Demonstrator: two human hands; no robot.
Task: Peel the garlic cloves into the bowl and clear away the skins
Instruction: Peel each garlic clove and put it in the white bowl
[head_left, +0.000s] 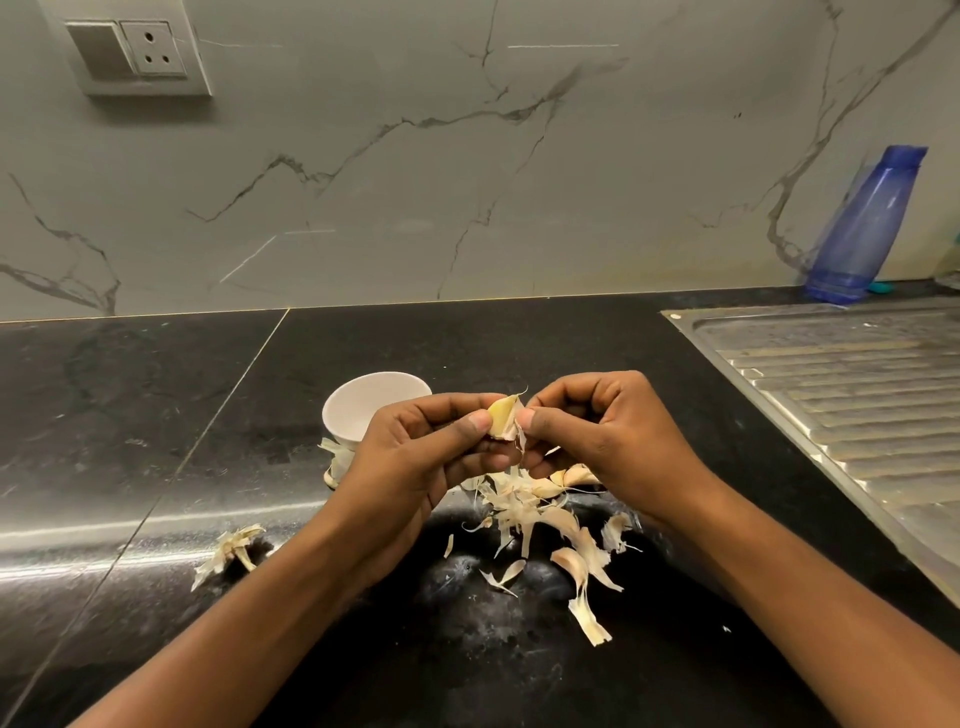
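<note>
Grip: left hand (415, 457), right hand (608, 441) pinching one garlic clove (501, 418).
Round bowl (363, 400) half hidden; papery curled skins (535, 512) on glossy bench (156, 415).

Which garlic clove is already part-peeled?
The clove pinched between left hand and right hand, yellow flesh bare; counter cloves keep their skin.

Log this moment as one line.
step: peeling | left hand: holds garlic clove | right hand: pinches clove skin | bowl: behind left hand | loose skins: scattered on counter
</note>
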